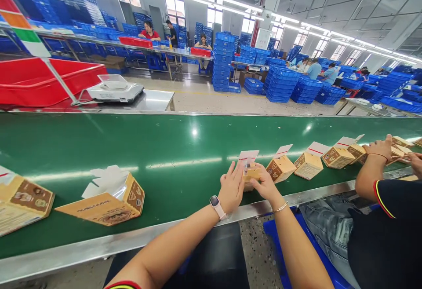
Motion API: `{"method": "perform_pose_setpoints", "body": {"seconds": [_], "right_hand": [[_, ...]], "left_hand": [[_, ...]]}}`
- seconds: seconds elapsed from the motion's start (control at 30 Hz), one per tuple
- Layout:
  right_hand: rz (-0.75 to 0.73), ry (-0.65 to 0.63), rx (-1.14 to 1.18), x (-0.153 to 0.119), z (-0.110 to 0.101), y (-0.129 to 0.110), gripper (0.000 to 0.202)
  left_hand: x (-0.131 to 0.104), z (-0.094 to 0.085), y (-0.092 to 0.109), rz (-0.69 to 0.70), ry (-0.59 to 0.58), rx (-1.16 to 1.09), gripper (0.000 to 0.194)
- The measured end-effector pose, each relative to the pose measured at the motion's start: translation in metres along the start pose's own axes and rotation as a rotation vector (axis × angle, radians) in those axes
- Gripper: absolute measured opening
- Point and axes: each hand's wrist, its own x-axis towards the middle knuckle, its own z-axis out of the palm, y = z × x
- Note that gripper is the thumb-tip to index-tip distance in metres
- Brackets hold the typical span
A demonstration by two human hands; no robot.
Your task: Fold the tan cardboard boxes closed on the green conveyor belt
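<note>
In the head view, I see a small printed carton (pixel 249 174) near the close edge of the green belt (pixel 184 144), between the person's hands. The right grip (pixel 266 188) curls around the carton's right side, thumb across its near face. The left grip (pixel 231 188) lies along its left side, fingers nearly straight; whether it clasps, I cannot tell. Both touch, so neither is nearer. The hands hide the carton's long axis; its red-striped flap (pixel 249 153) rises beyond them.
</note>
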Motion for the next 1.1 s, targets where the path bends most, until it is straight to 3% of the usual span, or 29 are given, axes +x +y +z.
{"method": "perform_pose_setpoints", "body": {"seconds": [0.1, 0.17, 0.33, 0.5, 0.6, 0.67, 0.7, 0.8, 0.87, 1.0, 1.1], "right_hand": [[0.011, -0.093, -0.055, -0.003, -0.010, -0.005, 0.036], [0.041, -0.067, -0.015, -0.003, -0.013, -0.005, 0.038], [0.085, 0.371, 0.051, -0.005, -0.008, 0.006, 0.036], [0.216, 0.479, 0.068, -0.007, 0.003, 0.016, 0.032], [0.372, 0.698, 0.180, -0.007, 0.008, 0.026, 0.026], [0.471, 0.744, 0.287, -0.006, 0.006, 0.034, 0.033], [0.513, 0.724, 0.332, -0.005, 0.002, 0.036, 0.036], [0.631, 0.620, 0.420, 0.000, -0.013, 0.040, 0.036], [0.721, 0.583, 0.462, 0.003, -0.023, 0.037, 0.035], [0.842, 0.573, 0.504, 0.009, -0.033, 0.026, 0.032], [0.867, 0.620, 0.533, 0.010, -0.036, 0.019, 0.025]], "left_hand": [[0.010, -0.003, 0.003, 0.087, 0.029, 0.041, 0.045], [0.018, -0.004, 0.003, 0.157, 0.055, 0.047, 0.037], [0.039, -0.004, 0.009, 0.161, -0.048, 0.005, 0.021], [0.054, 0.005, 0.017, 0.070, -0.122, -0.141, 0.020], [0.055, 0.017, 0.019, -0.057, 0.047, -0.304, 0.016], [0.056, 0.024, 0.021, -0.213, 0.183, -0.448, 0.034], [0.058, 0.027, 0.022, -0.314, 0.185, -0.544, 0.038], [0.071, 0.033, 0.030, -0.634, -0.039, -0.885, 0.030], [0.081, 0.037, 0.036, -0.778, -0.155, -1.014, 0.025], [0.092, 0.042, 0.047, -0.857, -0.192, -1.018, 0.024], [0.086, 0.036, 0.050, -0.852, -0.146, -0.992, 0.033]]}}
